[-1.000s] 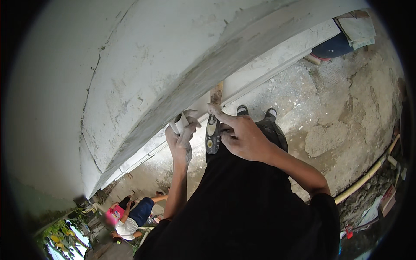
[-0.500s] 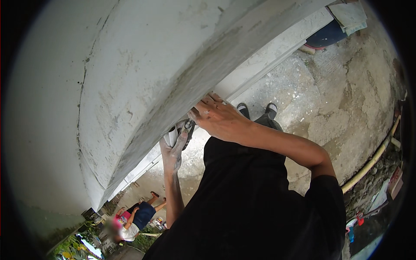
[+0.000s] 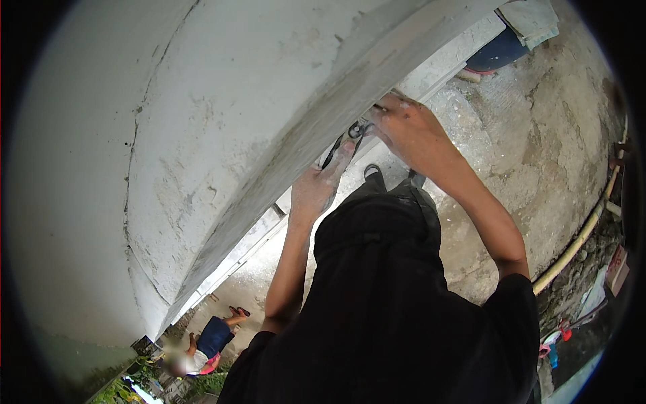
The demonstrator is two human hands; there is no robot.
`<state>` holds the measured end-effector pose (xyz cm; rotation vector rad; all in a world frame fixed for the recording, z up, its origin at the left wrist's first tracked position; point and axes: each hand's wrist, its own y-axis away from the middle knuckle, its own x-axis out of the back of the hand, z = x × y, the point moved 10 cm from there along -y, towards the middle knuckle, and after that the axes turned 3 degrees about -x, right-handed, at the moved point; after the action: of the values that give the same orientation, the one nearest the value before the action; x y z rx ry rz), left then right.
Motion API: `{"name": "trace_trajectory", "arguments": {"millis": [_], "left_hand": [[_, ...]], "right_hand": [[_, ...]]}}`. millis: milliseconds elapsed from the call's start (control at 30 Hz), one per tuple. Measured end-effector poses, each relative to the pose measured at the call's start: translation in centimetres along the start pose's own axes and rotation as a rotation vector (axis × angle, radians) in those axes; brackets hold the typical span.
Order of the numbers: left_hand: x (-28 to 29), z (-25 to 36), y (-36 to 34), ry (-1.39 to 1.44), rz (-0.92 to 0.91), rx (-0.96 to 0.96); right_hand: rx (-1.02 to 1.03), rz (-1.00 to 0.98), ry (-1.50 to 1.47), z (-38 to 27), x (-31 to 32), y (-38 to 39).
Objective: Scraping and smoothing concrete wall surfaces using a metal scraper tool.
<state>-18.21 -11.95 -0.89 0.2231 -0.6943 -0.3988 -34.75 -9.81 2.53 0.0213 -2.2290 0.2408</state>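
Both my dusty hands are at a dark hand tool (image 3: 356, 130) with a shiny metal fitting, pressed close along the edge of the grey-white wall (image 3: 202, 128). I cannot make out its exact kind, as my hands and the wall's edge hide most of it. My left hand (image 3: 319, 187) is closed around its nearer end, thumb lying along the top. At the far end, my right hand (image 3: 415, 135) has its fingers bent over the tool beside the wall.
A white ledge (image 3: 431, 64) runs low along the wall. Dust-marked concrete floor (image 3: 484, 161) lies under my feet. A dark blue container (image 3: 496, 52) stands at the far right. Another person (image 3: 212, 340) is at the lower left. A yellowish pipe (image 3: 572, 259) borders the right side.
Both hands and the tool have slid away from me and to the right along the wall's edge. The other person's posture has shifted.
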Motion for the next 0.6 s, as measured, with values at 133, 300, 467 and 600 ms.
{"name": "trace_trajectory", "arguments": {"millis": [133,300,467,600], "left_hand": [[4.1,-4.0,4.5,0.309,0.091,-0.037],[8.8,-7.9,10.0,0.438,0.367,-0.081],[8.7,-8.7,9.2,0.451,0.450,-0.006],[6.8,-7.9,8.3,0.466,0.283,-0.011]], "right_hand": [[0.234,0.146,-0.006,-5.8,-2.4,2.0],[0.316,0.026,-0.129,-11.8,-6.6,1.7],[0.246,-0.048,-0.193,-10.3,-7.1,0.6],[0.216,0.008,-0.178,-9.5,-5.5,0.7]]}}
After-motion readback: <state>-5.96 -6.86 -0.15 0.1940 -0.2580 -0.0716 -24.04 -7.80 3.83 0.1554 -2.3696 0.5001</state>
